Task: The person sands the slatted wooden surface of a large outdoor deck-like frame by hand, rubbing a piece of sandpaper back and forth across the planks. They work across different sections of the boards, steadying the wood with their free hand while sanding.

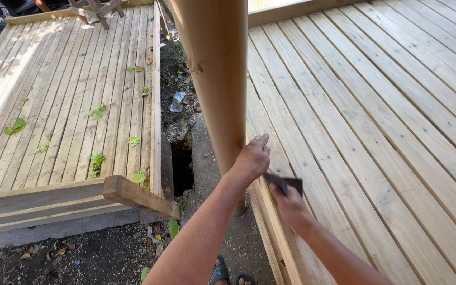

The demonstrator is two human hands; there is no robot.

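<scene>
My left hand (252, 158) rests flat against the lower part of a thick round wooden post (217, 79), fingers pointing up and to the right. It holds nothing. Just below and to the right, my right hand (291, 207) grips a small dark sheet, like sandpaper (286, 183). The sheet lies on the edge board (270, 221) of the pale plank deck, right beside the post's base. The two hands are nearly touching.
The plank deck (376, 121) spreads to the right. Left of a dirt gap with a dark hole (181, 166) lies a lower slatted platform (64, 105) strewn with green leaves. My sandalled feet (230, 275) stand on the ground below.
</scene>
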